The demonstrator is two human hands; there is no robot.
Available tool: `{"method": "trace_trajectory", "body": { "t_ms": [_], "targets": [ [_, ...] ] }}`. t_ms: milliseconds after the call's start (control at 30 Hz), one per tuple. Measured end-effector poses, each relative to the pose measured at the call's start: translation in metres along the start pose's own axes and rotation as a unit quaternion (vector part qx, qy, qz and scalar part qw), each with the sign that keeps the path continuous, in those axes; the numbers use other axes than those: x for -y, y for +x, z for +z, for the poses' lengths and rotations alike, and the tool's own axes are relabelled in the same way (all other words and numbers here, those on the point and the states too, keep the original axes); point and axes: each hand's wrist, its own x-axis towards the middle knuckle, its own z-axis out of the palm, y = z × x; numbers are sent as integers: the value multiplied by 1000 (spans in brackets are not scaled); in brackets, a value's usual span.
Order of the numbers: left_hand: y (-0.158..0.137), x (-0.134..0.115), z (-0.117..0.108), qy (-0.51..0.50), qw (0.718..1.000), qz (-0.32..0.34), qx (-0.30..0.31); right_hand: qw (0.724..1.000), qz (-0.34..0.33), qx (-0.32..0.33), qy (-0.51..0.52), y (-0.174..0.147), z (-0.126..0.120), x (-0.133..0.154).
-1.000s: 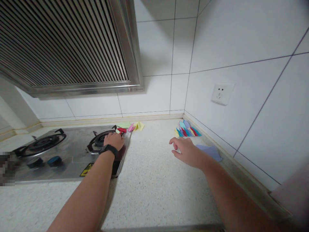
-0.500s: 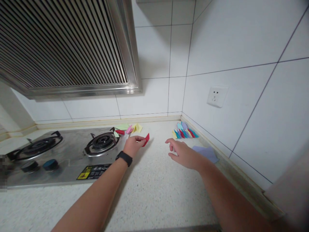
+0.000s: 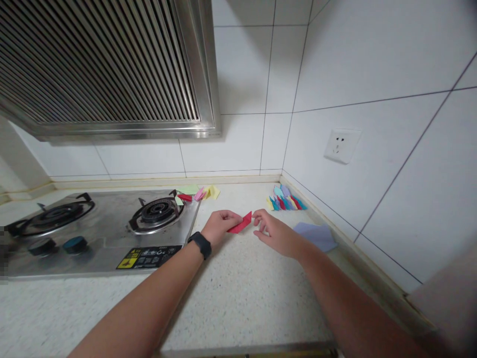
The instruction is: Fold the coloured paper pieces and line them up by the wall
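Note:
My left hand (image 3: 222, 223), with a black band on its wrist, pinches a piece of folded red paper (image 3: 241, 223) just above the speckled countertop (image 3: 238, 298). The paper's pointed end aims right. Close to that tip is my right hand (image 3: 274, 232), its fingers curled but apart, with nothing visible in it. Beyond the right hand, rows of small folded papers (image 3: 285, 201) in several colours stand in the counter corner. Beside my right forearm lies lavender paper (image 3: 316, 235). More coloured paper pieces (image 3: 199, 193) rest at the hob's right back corner.
A steel gas hob (image 3: 108, 243) with black burners takes up the left of the counter. Above it hangs a slatted range hood (image 3: 122, 74). White tiled walls meet behind the corner, and a power socket (image 3: 342, 145) sits on the right wall.
My left hand has moved right with the red paper, bringing its tip close to my right hand. More of the paper shows now. The right hand has shifted only slightly.

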Motion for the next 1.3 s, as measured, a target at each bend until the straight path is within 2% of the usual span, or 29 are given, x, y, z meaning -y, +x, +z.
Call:
{"method": "trace_trajectory", "body": {
  "t_ms": [233,500,767,1000,1167,1300],
  "targets": [
    [-1,6,-2,-46,997,-16,51,999,1,-26,45,7,7,7],
    [-2,11,1,-29,996,-24,79,998,1,-52,-18,9,11,4],
    [-2,11,6,-39,994,-43,93,997,41,-65,-31,12,15,-4],
    [-3,15,5,1,990,-6,143,998,54,-36,-6,11,15,-9],
    [-5,12,4,14,989,23,143,996,28,-80,4,11,13,-7],
    [-6,9,5,15,990,23,137,995,64,-39,68,10,14,-5]
  ]
}}
